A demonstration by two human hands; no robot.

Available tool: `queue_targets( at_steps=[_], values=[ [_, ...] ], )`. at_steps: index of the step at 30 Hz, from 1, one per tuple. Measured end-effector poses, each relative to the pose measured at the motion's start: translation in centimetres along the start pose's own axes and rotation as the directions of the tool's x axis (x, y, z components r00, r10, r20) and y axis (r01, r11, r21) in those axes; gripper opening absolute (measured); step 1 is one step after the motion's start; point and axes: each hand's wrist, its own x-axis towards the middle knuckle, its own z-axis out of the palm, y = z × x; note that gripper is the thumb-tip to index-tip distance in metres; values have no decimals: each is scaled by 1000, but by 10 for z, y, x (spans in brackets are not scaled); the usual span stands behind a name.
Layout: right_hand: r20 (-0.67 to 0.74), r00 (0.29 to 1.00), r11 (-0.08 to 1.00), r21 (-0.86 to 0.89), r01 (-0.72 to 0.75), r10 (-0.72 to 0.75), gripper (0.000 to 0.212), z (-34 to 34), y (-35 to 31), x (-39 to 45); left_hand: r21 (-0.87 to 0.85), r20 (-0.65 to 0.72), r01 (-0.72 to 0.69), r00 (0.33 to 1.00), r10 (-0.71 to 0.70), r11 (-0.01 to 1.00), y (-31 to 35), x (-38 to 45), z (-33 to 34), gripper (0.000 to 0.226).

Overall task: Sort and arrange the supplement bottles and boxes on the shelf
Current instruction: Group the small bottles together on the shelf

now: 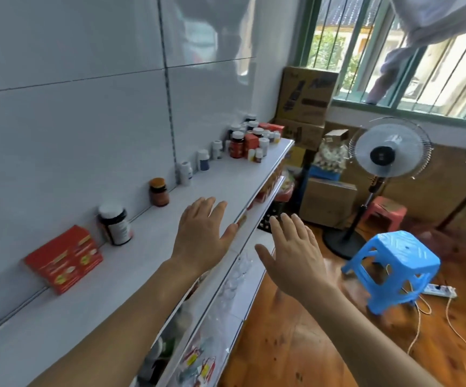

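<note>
Overhead, left hand flat and empty, right hand splayed — glossy white shelf, red cardboard box.

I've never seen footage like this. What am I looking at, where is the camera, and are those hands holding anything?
There is no machine here: a person wears a camera on the head, looking down at their own arms. Both the left hand and the right hand are spread open and hold nothing. Along the long white shelf stand a flat red cardboard box, a dark bottle with a white cap, a brown jar with an orange lid, a few white bottles and, at the far end, a crowded cluster of bottles and boxes.
</note>
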Motion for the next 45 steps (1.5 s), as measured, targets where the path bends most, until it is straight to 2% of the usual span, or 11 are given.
queue_targets(
  at_steps=[9, 16, 33, 39, 45],
  values=[
    [7, 1000, 999, 46, 11, -11, 72, 30, 135, 137, -33, 23, 15, 1000, -15, 999, 58, 159, 97, 56],
    [-15, 994, 994, 38, 107, -107, 70, 35, 212, 250, -64, 1, 132, 991, -132, 989, 80, 257, 140, 54],
    [17, 906, 905, 64, 421, -423, 61, 109, 235, 516, -98, -9, 323, 946, -325, 941, 25, 457, 244, 44],
    [34, 840, 840, 71, 538, -541, 55, 135, 239, 575, -42, 17, 401, 916, -401, 915, 7, 490, 270, 45],
    [-47, 727, 715, 146, 683, -685, 44, 163, 251, 623, -47, 39, 511, 860, -510, 858, 13, 505, 293, 42]
  ],
)
